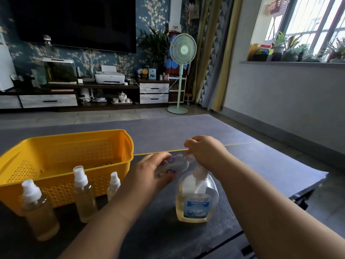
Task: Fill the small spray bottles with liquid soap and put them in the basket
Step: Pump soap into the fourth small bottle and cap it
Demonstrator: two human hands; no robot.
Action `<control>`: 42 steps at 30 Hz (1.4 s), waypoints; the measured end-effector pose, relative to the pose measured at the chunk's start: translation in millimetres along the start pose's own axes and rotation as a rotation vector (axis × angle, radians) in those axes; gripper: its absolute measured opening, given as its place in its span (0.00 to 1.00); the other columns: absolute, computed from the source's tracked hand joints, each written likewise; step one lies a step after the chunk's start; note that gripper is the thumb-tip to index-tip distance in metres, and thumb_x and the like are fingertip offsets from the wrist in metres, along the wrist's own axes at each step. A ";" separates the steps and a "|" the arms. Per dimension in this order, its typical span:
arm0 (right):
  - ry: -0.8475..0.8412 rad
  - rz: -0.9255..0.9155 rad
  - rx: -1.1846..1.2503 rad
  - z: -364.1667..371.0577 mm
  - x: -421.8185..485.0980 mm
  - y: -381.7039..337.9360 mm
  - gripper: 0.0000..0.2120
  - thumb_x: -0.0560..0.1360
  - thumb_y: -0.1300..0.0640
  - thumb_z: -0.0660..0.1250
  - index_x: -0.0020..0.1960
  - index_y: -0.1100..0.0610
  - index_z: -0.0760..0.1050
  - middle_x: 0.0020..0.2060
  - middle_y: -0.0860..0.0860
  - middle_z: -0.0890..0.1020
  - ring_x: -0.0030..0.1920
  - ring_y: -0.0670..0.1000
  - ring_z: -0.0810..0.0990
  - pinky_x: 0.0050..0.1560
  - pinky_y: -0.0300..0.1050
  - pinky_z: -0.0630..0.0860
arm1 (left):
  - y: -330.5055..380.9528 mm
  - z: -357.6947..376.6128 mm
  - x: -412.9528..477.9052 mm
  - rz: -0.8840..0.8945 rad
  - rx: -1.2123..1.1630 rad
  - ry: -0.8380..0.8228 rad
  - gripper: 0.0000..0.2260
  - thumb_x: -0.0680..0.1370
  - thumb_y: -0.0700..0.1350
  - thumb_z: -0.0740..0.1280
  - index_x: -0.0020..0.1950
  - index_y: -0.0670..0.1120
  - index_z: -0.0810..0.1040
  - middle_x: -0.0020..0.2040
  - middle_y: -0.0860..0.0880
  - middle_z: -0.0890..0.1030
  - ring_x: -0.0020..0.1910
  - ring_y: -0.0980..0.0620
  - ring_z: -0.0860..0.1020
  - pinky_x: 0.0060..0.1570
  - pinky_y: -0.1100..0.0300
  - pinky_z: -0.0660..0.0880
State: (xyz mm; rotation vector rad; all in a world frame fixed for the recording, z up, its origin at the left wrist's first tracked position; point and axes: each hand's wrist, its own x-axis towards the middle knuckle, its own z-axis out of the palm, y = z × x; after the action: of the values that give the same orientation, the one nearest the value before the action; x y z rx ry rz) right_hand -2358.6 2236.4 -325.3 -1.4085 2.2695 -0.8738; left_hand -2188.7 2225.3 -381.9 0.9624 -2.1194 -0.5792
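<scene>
From my remote seat I see the left hand [149,171] just below the middle of the view, its grip clamped round the body of a small printed bottle [175,164]. The bottle is clear with purple shapes on it and lies tilted almost flat, held above the surface [242,156], its neck pointing to 3 o'clock. The right hand [205,152] meets it there. Its fingers are curled and its grip is closed on the neck end of that bottle; the fingers hide whatever cap sits there.

Just at 6 o'clock of the right hand stands the soap bottle [196,202], upright on the dark surface. It has a pump top and a blue-and-white label, and yellowish liquid fills its lower part.

At 9 o'clock of the hands sits the yellow basket [65,139], with perforated walls. Along its near wall three spray bottles stand upright on the surface, outside the basket. Each has a white spray top and pale yellow liquid inside: the nearest spray bottle [40,212] at 8 o'clock, the middle spray bottle [85,199], and the far spray bottle [113,186], which is partly hidden behind my left forearm.
</scene>
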 end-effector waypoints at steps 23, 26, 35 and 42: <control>0.030 -0.096 -0.191 -9.3 -3.8 -8.3 0.14 0.79 0.52 0.58 0.48 0.60 0.78 0.44 0.57 0.80 0.43 0.55 0.75 0.43 0.44 0.71 | -3.6 1.7 0.9 -0.028 -0.010 -0.007 0.20 0.74 0.54 0.67 0.66 0.59 0.69 0.60 0.59 0.75 0.47 0.65 0.71 0.37 0.77 0.66; 0.014 -0.130 -0.195 -4.6 -7.4 -4.8 0.17 0.81 0.51 0.55 0.54 0.60 0.79 0.48 0.57 0.81 0.46 0.56 0.77 0.52 0.48 0.76 | -2.6 0.4 0.1 -0.014 -0.007 -0.001 0.20 0.74 0.53 0.68 0.65 0.59 0.70 0.57 0.61 0.75 0.44 0.69 0.70 0.37 0.77 0.67; -0.003 -0.036 -0.102 9.7 -1.6 8.4 0.17 0.80 0.52 0.55 0.54 0.59 0.79 0.52 0.56 0.84 0.53 0.58 0.79 0.55 0.51 0.77 | 2.6 1.3 -4.7 -0.029 0.072 -0.014 0.17 0.76 0.55 0.65 0.64 0.60 0.69 0.56 0.63 0.71 0.48 0.66 0.66 0.39 0.89 0.56; -0.007 -0.032 -0.076 5.4 1.1 5.8 0.18 0.80 0.53 0.55 0.57 0.61 0.79 0.54 0.59 0.83 0.54 0.60 0.79 0.57 0.51 0.75 | -1.6 0.5 -1.1 -0.016 0.007 -0.021 0.19 0.74 0.53 0.68 0.64 0.59 0.71 0.58 0.60 0.74 0.45 0.68 0.70 0.37 0.80 0.65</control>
State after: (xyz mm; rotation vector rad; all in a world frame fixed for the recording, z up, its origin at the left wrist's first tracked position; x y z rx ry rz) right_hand -2360.0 2235.5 -333.1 -1.4821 2.3033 -0.7994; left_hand -2187.8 2225.2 -383.7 0.9815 -2.1352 -0.5923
